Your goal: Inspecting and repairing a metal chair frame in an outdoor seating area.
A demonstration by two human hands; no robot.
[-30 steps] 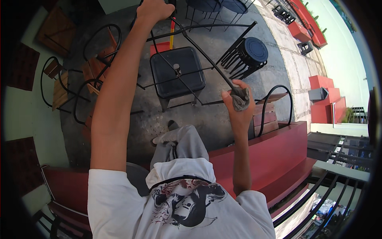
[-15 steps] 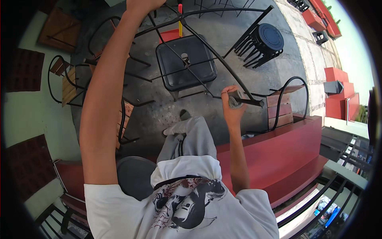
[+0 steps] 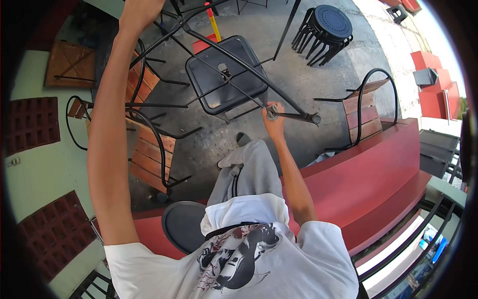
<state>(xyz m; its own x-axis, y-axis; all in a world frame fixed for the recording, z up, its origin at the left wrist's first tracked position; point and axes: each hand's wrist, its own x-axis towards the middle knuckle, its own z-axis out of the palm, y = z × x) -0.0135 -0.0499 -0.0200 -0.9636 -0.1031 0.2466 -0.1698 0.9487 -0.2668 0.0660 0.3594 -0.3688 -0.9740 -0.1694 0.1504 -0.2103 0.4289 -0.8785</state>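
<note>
1. The right hand [image 3: 274,128] is curled closed around a grey cloth [image 3: 272,112], pressed against a thin bar near one end of the black metal frame [image 3: 315,118]. Maybe it curls so the cloth hugs the bar.
2. The left hand [image 3: 142,12] is far up beside the frame. Its fingers go past the top edge, so I can't tell how open it is or what it holds. It may be up there to keep the frame steady.
3. The frame is in front of the person, above the square black stool [image 3: 204,74]. I can't tell if they touch.
4. I count one cloth, one frame, one square stool and one stack of round stools [image 3: 333,22].
5. I see four wooden chairs [image 3: 361,117]: three left, one right. Maybe they stand aside to leave room.
</note>
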